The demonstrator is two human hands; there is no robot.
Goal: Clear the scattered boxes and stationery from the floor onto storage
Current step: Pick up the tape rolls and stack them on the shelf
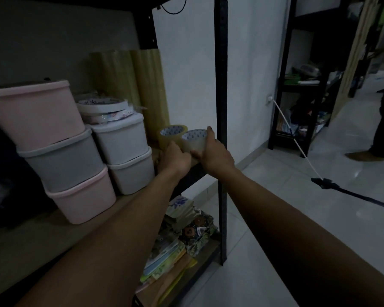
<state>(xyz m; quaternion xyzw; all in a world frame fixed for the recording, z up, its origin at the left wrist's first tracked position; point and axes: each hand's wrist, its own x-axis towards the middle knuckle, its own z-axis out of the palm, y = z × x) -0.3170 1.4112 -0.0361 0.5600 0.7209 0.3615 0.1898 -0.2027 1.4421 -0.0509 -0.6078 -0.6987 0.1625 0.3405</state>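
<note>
Clear packing-tape roll [194,141], gripped by right hand [216,155] and steadied by left hand's [177,159] curled fingers, sits at wooden shelf's [53,229] edge beside yellowish tape roll [171,135]; best nudged inward before letting go.

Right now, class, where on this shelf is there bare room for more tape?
Bare board lies along the front edge of the shelf, before the stacked tubs. The right end is crowded: two tape rolls, both hands, the paper rolls behind.
</note>
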